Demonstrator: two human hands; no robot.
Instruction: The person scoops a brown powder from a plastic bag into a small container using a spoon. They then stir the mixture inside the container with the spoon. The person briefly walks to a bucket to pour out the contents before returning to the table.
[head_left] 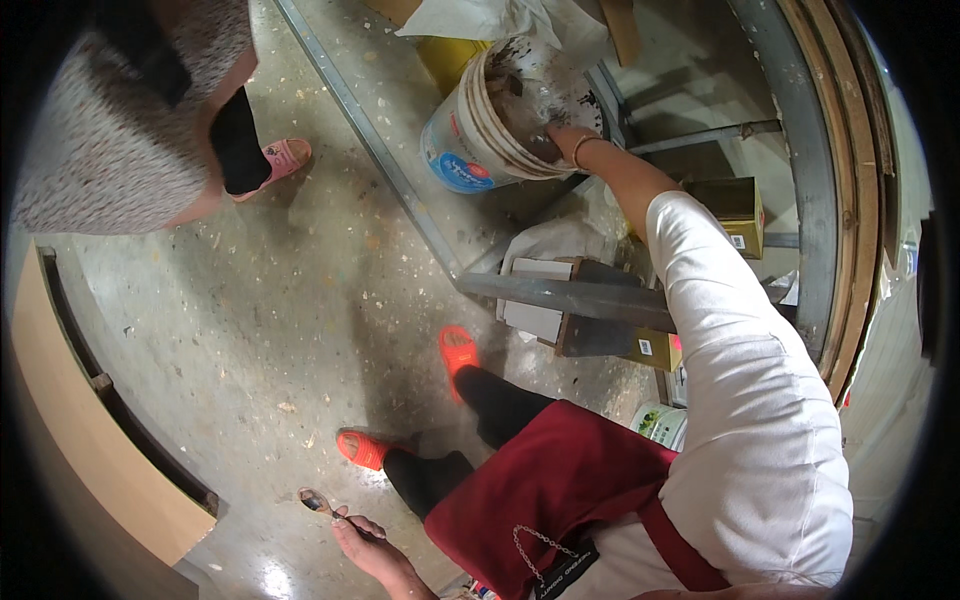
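My left hand [362, 545], low in the view, is closed round the handle of a small spoon [316, 502], whose rounded end looks dark inside. My right arm stretches up and away to a large white plastic bucket [468, 128] with a blue label and a dirt-smeared inner wall. Inside the bucket's mouth is my right hand [570, 142], near some murky, greyish contents [522, 112]. Its fingers are mostly hidden, so their grip does not show. The bucket leans within a metal frame.
A metal frame bar [560, 292] crosses between me and the bucket. Below it lie boxes [535, 310], and a gold tin [725, 215] stands beside my arm. Another person's pink slipper [285, 158] is at upper left. A wooden board [90, 420] borders the left side.
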